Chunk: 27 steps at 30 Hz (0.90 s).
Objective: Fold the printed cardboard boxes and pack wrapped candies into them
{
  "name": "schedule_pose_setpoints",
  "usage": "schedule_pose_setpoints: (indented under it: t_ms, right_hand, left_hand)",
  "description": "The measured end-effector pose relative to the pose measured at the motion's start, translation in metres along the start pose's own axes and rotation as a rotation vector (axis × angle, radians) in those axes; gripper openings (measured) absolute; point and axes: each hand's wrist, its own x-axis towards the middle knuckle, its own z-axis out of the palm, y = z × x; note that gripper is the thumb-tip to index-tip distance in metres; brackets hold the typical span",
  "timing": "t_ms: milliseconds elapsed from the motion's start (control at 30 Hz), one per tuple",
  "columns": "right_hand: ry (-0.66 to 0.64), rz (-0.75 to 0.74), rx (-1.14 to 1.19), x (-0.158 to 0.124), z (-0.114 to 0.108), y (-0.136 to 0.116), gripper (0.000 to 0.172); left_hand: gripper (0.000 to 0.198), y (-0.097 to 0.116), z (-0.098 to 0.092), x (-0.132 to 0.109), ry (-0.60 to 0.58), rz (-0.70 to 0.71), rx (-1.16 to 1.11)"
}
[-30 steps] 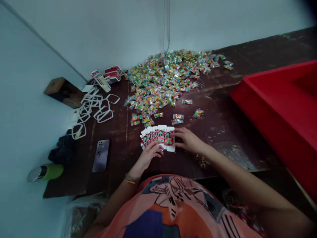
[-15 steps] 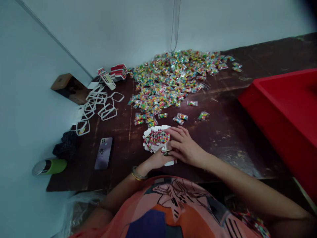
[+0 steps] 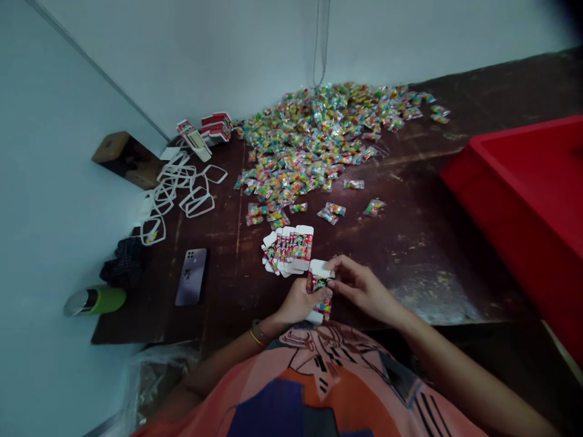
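Reference: the dial centres on the held carton (image 3: 324, 308), with 12 o'clock toward the wall (image 3: 237, 54). The carton is at the near table (image 3: 410, 212) edge, in front of the torso, likely to keep both wrists low and the print in sight.

Left hand (image 3: 298, 301): closed on the carton from 9 o'clock, thumb across the printed face, seemingly to steady it (the fingers behind are hidden). Right hand (image 3: 362, 291): half curled at the carton's 1 o'clock corner, thumb and forefinger beside the white end flap; whether they pinch it cannot be told. This position leaves the flap accessible.

Overlapping cartons (image 3: 296, 249) lie fanned at 10 to 11 o'clock, which probably makes single pieces easy to separate. Wrapped candy packets (image 3: 319, 133) are heaped at 12 o'clock; a red tray (image 3: 501, 176) stands at 2 o'clock, apart from the hands.
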Motion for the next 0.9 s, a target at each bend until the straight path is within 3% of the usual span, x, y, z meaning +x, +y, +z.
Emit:
schedule_pose_setpoints:
  t_ms: [67, 133, 267, 367, 433, 500, 567, 633, 700, 767, 833, 900]
  right_hand:
    - [0.116, 0.054, 0.129, -0.009, 0.006, 0.012, 0.026]
    - [0.142, 0.135, 0.288, -0.017, 0.010, 0.023, 0.026]
    - [0.055, 0.376, 0.630, -0.023, 0.014, 0.037, 0.025]
    - [0.060, 0.463, 0.762, -0.022, 0.018, 0.042, 0.025]
    - [0.078, 0.413, 0.689, -0.021, 0.022, 0.041, 0.023]
    - [0.143, 0.259, 0.468, -0.022, 0.025, 0.036, 0.020]
    - [0.215, 0.048, 0.128, -0.024, 0.027, 0.028, 0.022]
    - [0.220, -0.112, -0.203, -0.025, 0.028, 0.020, 0.025]
    - [0.125, -0.162, -0.363, -0.025, 0.027, 0.013, 0.017]
    - [-0.037, -0.132, -0.345, -0.023, 0.024, 0.009, 0.008]
    - [-0.186, -0.089, -0.282, -0.018, 0.019, 0.009, 0.015]
    - [-0.225, -0.058, -0.261, -0.012, 0.015, 0.012, 0.018]
  left_hand:
    - [0.044, -0.007, 0.000, -0.005, 0.080, 0.087, 0.035]
    - [0.051, -0.011, -0.003, -0.011, 0.129, 0.159, 0.117]
    - [0.040, -0.012, -0.011, -0.023, 0.040, 0.229, 0.344]
    - [0.047, -0.009, -0.009, -0.028, -0.022, 0.231, 0.215]
    - [0.057, -0.004, -0.005, -0.030, -0.076, 0.128, -0.009]
    - [0.059, 0.002, -0.002, -0.030, -0.187, -0.052, -0.161]
    - [0.048, 0.007, -0.001, -0.030, -0.277, -0.216, -0.179]
    - [0.037, 0.011, -0.002, -0.029, -0.286, -0.287, -0.155]
    - [0.033, 0.013, -0.006, -0.028, -0.283, -0.292, -0.123]
    - [0.031, 0.011, -0.010, -0.024, -0.337, -0.277, -0.062]
    - [0.029, 0.006, -0.013, -0.020, -0.372, -0.250, 0.034]
    - [0.029, -0.002, -0.013, -0.015, -0.292, -0.212, 0.112]
